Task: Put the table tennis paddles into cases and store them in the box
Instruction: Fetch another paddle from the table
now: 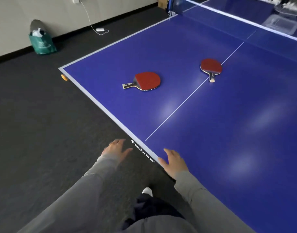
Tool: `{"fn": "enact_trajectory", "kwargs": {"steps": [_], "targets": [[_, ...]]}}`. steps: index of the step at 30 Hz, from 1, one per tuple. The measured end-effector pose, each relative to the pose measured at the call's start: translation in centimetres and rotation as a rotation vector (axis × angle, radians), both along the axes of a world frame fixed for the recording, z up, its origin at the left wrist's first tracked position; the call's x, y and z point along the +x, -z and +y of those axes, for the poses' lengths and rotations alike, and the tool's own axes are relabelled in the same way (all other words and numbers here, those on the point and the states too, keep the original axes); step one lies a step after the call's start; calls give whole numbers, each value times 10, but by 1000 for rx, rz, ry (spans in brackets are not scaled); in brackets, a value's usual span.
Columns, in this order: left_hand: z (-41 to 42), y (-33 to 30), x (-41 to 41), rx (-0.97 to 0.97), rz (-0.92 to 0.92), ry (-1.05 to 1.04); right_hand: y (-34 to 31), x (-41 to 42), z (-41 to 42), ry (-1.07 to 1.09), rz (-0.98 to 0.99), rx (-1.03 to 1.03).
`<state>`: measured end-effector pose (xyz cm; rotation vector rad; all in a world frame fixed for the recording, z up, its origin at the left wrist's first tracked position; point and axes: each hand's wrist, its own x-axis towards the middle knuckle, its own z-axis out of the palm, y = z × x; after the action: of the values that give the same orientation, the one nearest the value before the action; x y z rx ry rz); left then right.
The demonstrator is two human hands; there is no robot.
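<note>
Two red-faced paddles lie flat on the blue table (211, 132). The near paddle (146, 81) has its handle pointing left. The far paddle (211, 66) lies by the white centre line, handle toward me. My left hand (116, 149) hovers just off the table's near edge, fingers spread, holding nothing. My right hand (175, 163) is over the table's edge, fingers relaxed and empty. Both hands are well short of the paddles. A clear plastic box (279, 25) sits beyond the net. No cases are in view.
The net (228, 15) crosses the table at top right. A green bag (42, 43) stands by the wall at left, with a white cable and adapter (100, 30) on the dark carpet. An orange ball (64, 77) lies under the table's left corner.
</note>
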<state>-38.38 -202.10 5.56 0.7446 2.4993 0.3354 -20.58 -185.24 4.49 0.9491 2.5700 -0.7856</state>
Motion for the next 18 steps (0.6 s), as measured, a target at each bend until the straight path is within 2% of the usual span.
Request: {"fn": "enact_trajectory", "kwargs": {"steps": [12, 18], "targets": [[102, -10, -124, 141, 101, -9, -5, -53, 107, 343, 69, -49], [152, 8, -202, 122, 151, -21, 1, -82, 145, 528, 110, -35]]}}
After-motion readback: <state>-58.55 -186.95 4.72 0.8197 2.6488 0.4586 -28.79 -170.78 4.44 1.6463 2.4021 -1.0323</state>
